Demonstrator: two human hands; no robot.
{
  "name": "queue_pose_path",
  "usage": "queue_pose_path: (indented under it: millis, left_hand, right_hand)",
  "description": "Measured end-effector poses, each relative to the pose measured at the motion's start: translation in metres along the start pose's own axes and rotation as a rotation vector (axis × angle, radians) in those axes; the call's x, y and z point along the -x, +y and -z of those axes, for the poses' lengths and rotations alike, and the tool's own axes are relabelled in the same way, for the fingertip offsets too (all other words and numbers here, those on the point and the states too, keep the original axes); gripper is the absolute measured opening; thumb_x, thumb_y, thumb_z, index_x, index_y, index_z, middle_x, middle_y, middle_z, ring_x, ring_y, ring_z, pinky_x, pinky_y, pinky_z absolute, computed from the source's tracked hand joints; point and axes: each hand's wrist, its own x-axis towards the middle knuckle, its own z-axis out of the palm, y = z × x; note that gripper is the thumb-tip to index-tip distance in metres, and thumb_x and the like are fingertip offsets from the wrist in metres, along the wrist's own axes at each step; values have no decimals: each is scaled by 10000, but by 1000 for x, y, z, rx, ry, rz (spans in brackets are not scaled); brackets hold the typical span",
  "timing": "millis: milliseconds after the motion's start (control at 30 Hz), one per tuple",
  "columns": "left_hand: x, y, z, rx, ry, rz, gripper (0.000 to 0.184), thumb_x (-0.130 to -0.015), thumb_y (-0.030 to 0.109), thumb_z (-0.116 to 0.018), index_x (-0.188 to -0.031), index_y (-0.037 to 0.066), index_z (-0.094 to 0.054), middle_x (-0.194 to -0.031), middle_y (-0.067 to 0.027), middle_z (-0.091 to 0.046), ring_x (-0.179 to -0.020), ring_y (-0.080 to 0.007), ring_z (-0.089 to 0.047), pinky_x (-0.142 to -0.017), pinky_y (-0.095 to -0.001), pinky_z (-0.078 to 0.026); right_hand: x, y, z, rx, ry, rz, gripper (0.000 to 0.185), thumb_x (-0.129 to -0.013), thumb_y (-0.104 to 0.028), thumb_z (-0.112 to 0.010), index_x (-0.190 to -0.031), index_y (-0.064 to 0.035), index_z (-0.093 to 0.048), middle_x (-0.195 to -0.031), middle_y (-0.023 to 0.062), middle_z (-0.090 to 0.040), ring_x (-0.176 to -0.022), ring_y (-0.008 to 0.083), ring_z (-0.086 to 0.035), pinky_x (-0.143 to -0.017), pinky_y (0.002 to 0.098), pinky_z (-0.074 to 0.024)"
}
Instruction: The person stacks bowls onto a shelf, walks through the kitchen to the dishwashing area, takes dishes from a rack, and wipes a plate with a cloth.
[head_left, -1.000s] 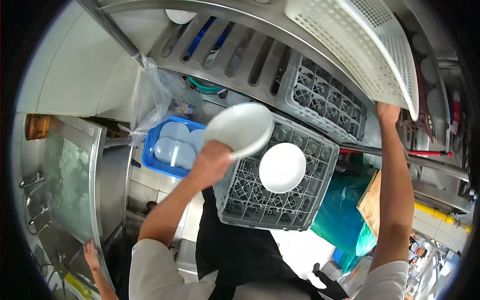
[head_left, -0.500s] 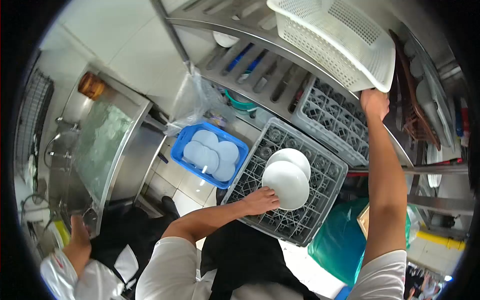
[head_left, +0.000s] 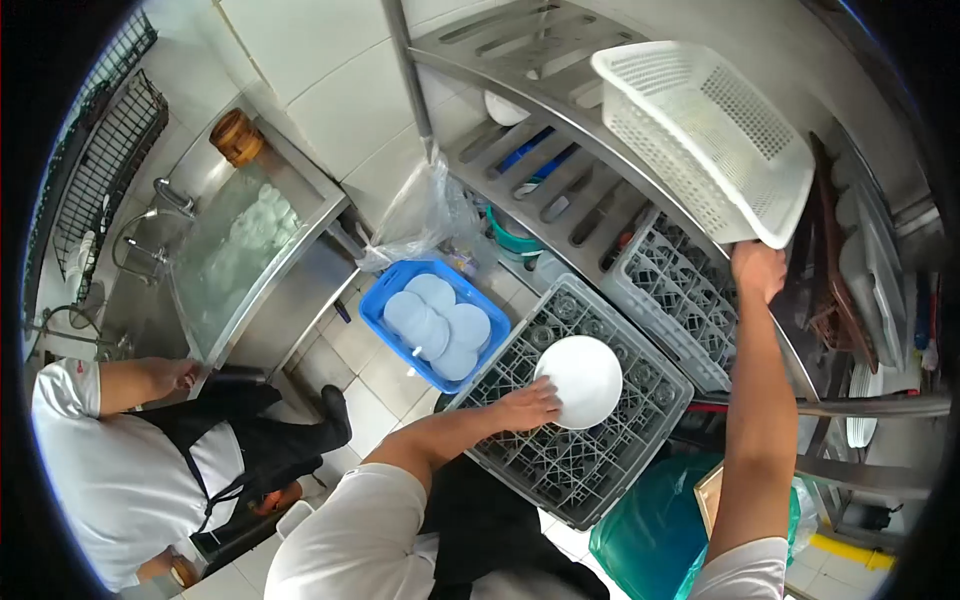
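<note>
A round white plate (head_left: 588,385) is over the grey glass rack (head_left: 640,488), with several glasses showing in the rack's cells. My left hand (head_left: 530,405) is closed on the plate's left edge, its fingertips at the rim. Up at the right, my right hand (head_left: 758,270) grips the lower corner of a white perforated plastic basket (head_left: 655,125). That basket is tilted at the edge of a slotted metal shelf (head_left: 480,50). Part of the right hand's grip is hidden by the basket's corner.
A blue tub (head_left: 375,318) with several pale discs stands on the tiled floor, left of the rack. Another glass rack (head_left: 690,285) sits under the shelf. At the left, a co-worker (head_left: 140,440) stands by a water-filled sink (head_left: 325,205). A green bag (head_left: 650,530) lies lower right.
Two overlapping plates showed over the rack before; now only one shows. My left hand stays at the plate's edge, my right at the basket. The view has shifted, showing more of the co-worker.
</note>
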Motion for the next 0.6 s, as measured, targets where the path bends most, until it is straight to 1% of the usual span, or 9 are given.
queue_pose_path:
  millis: [33, 67, 133, 167, 267, 333, 467, 533, 600]
  left_hand:
    - [0, -3, -8, 32, 2, 11, 190, -792, 182, -585, -971, 131, -622, -1108, -19, -563, -1164, -242, -484, -1073, -479, -284]
    - [3, -2, -11, 43, 125, 18, 231, -802, 181, -579, -1018, 112, -623, -1183, -39, -547, -1211, -263, -456, -1075, -503, -278]
    - [2, -3, 3, 35, -110, 29, 330, -809, 200, -590, -1123, 100, -598, -1281, -92, -496, -1263, -296, -408, -1080, -531, -259]
    - [3, -2, 10, 69, -108, 45, 378, -810, 213, -598, -1169, 98, -575, -1317, -119, -462, -1280, -311, -385, -1084, -539, -242]
    - [15, -1, 26, 191, -25, 112, 462, -805, 242, -624, -1230, 84, -535, -1357, -168, -407, -1298, -336, -348, -1087, -548, -213]
    - [29, -4, 46, 359, 71, 271, 443, -802, 213, -623, -1209, 64, -532, -1343, -175, -412, -1292, -349, -345, -1073, -532, -228]
    - [88, -29, 72, 353, 51, 396, 497, -786, 199, -639, -1248, 71, -506, -1324, -166, -419, -1246, -343, -377, -1050, -489, -282]
    - [125, -40, 91, 349, 6, 520, 417, -796, 181, -619, -1189, 69, -535, -1328, -176, -421, -1220, -344, -410, -1023, -447, -328]
    - [166, -46, 105, 325, 12, 678, 421, -790, 159, -613, -1193, 69, -529, -1309, -184, -437, -1194, -350, -439, -993, -424, -373]
  right_hand:
    - [7, -7, 17, 14, -70, 2, 523, -866, -364, -405, -1232, -6, -513, -1279, 188, -493, -1199, 392, -440, -1000, 475, -355]
    - [-1, -1, 7, -38, -43, -16, 530, -853, -356, -430, -1210, 27, -513, -1232, 218, -518, -1168, 411, -469, -973, 474, -396]
    - [-7, 6, -4, 29, -14, -24, 522, -847, -340, -449, -1181, 53, -528, -1208, 239, -539, -1141, 405, -509, -965, 455, -412]
    - [-14, 7, -6, 2, -57, -101, 536, -834, -392, -463, -1196, -8, -553, -1236, 226, -544, -1168, 389, -501, -957, 463, -413]
    - [-15, 10, -7, 109, -45, -43, 527, -857, -415, -448, -1177, -15, -573, -1207, 238, -559, -1127, 398, -529, -941, 442, -430]
    - [-14, 10, -7, 109, -34, -55, 537, -858, -427, -444, -1181, -19, -573, -1202, 238, -562, -1125, 399, -530, -940, 445, -429]
    - [-16, 16, -11, 109, 1, -55, 547, -857, -453, -443, -1181, -33, -577, -1184, 235, -573, -1119, 401, -531, -932, 454, -429]
    - [-15, 17, -15, 100, 13, -51, 538, -857, -445, -446, -1174, -32, -580, -1175, 232, -578, -1102, 405, -540, -925, 461, -430]
    - [-12, 13, -9, 103, 56, -14, 621, -855, -489, -406, -1218, -4, -542, -1198, 224, -570, -1121, 391, -532, -937, 454, -423]
